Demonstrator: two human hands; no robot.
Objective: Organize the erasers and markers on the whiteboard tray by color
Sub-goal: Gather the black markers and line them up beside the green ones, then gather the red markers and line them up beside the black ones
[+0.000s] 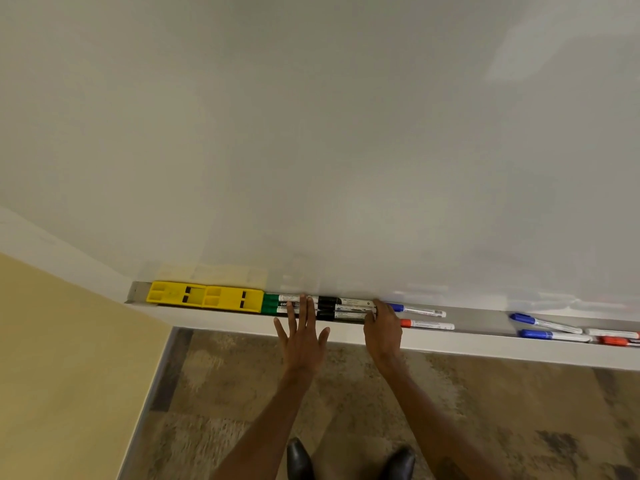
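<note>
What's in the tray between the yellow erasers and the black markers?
The head view shows green markers lying between the yellow erasers and black markers, partly under the left hand.

Whiteboard tray [450,344] with erasers and markers along it.

At the tray's left end lie 2 yellow erasers [204,296] end to end, touching. Just right of them sits a bundle of green markers [273,304], then black markers [341,308] packed side by side. Next come 1 blue marker [415,309] and 1 red marker [427,324], parallel and slightly apart. After a bare stretch, 2 more blue markers [550,329] and another red marker [618,341] lie loosely at the right.
</note>
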